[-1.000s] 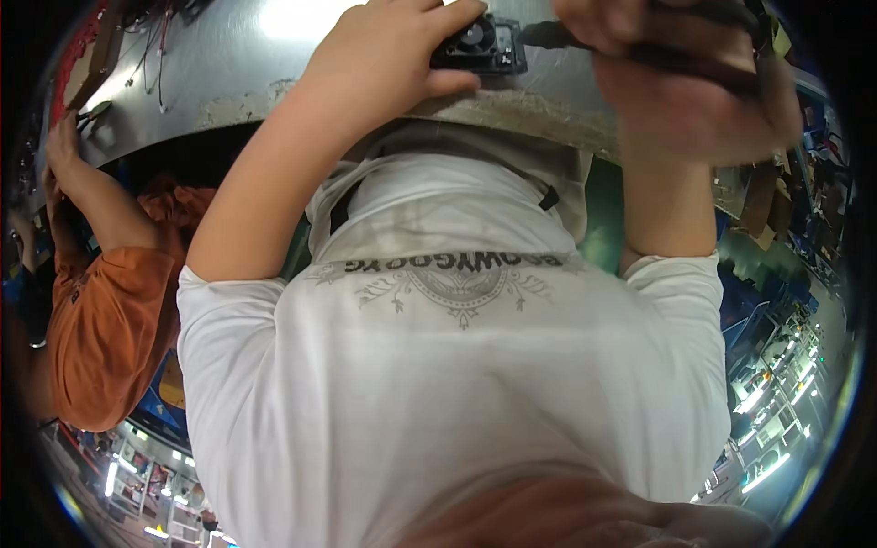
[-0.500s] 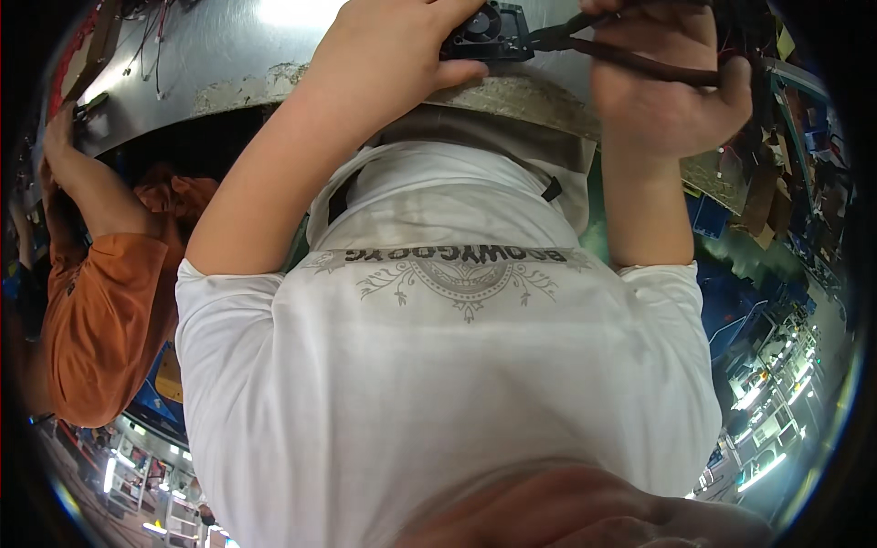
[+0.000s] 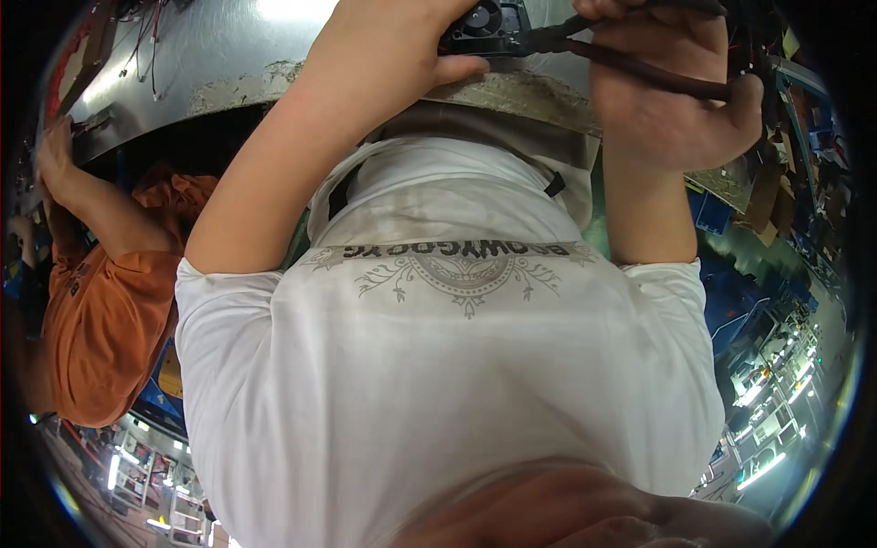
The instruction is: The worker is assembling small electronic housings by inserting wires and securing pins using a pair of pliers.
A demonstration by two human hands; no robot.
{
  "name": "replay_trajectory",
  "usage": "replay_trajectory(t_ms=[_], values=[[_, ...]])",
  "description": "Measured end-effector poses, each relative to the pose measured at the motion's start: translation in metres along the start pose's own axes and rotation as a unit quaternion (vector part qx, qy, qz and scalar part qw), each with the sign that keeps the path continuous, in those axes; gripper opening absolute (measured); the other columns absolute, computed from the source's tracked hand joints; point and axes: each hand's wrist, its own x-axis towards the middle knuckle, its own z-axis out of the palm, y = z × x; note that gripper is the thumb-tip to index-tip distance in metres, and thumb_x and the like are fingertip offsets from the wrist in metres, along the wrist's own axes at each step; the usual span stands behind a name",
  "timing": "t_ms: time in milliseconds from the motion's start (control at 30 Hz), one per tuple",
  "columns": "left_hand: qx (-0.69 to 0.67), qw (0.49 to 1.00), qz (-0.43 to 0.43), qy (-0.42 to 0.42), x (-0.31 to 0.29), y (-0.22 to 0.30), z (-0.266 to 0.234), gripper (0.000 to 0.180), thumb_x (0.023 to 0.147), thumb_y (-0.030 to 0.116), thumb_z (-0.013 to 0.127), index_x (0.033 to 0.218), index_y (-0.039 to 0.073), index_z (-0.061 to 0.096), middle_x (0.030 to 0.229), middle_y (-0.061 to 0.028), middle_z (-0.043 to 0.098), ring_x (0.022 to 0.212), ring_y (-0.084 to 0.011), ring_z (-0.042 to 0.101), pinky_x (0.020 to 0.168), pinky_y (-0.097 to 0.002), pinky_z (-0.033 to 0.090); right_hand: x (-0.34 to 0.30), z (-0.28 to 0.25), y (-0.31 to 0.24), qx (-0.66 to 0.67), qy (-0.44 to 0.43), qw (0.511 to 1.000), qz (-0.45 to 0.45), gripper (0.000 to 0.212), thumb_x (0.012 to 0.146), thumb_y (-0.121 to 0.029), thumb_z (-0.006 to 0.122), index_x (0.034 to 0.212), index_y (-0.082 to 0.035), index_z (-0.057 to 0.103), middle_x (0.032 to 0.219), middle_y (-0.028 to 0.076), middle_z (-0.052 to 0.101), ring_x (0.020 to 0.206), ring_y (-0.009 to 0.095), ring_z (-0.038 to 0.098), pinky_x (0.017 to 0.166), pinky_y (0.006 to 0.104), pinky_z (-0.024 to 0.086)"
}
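At the top edge, my left hand [image 3: 388,55] grips a small black cooling fan [image 3: 482,20] in a square frame, with the thumb along its near side. The fingers on the far side are partly cut off by the picture's edge. My right hand [image 3: 662,114] is closed around pliers [image 3: 630,69] with dark handles, which are spread apart in the palm. Their jaws touch or overlap the right edge of the fan. Whether the jaws pinch anything there, I cannot tell.
Under my hands is a metal bench top [image 3: 224,59] with a worn, flaking front edge [image 3: 525,96]. Thin wires [image 3: 151,55] lie at the far left. A co-worker in an orange shirt [image 3: 114,329] works at my left. Blue bins [image 3: 717,215] and cardboard stand at right.
The plier jaws have moved a little left onto the fan's edge, while my right palm and the lower handle have shifted slightly right and down. The co-worker's arm has moved.
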Motion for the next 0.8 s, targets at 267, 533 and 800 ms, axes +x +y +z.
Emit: replay_trajectory(t_ms=[267, 533, 800], values=[[0.001, 1.0, 0.007, 0.001, 0.003, 0.001, -0.001, 0.06, 0.079, 0.031, 0.083, 0.129, 0.006, 0.062, 0.1, -0.0174, 0.066, 0.093, -0.0386, 0.065, 0.083, -0.0453, 0.053, -0.006, -0.012, 0.014, -0.067, -0.012, 0.997, -0.041, 0.077, 0.09, -0.067, 0.054, 0.125, 0.001, 0.056, 0.099, 0.018, 0.061, 0.091, 0.027, 0.057, 0.086, 0.0396, 0.048], [-0.026, 1.0, 0.005, -0.012, 0.004, -0.007, -0.002, 0.056, 0.08, 0.028, 0.08, 0.128, 0.004, 0.062, 0.101, -0.0183, 0.066, 0.094, -0.0402, 0.065, 0.084, -0.0463, 0.053, 0.004, -0.021, 0.025, -0.041, -0.078, 0.995, -0.044, 0.078, 0.089, -0.067, 0.063, 0.109, 0.008, 0.062, 0.088, 0.017, 0.064, 0.081, 0.023, 0.059, 0.078, 0.0348, 0.048], [-0.134, 0.977, 0.045, -0.159, 0.03, -0.012, -0.026, 0.053, 0.079, 0.029, 0.08, 0.124, 0.006, 0.064, 0.099, -0.0183, 0.067, 0.091, -0.0403, 0.065, 0.083, -0.0475, 0.053, 0.071, -0.018, 0.048, 0.153, -0.456, 0.832, 0.275, 0.087, 0.093, -0.064, 0.043, 0.103, 0.018, 0.068, 0.079, 0.022, 0.068, 0.062, 0.022, 0.062, 0.055, 0.0308, 0.048]])
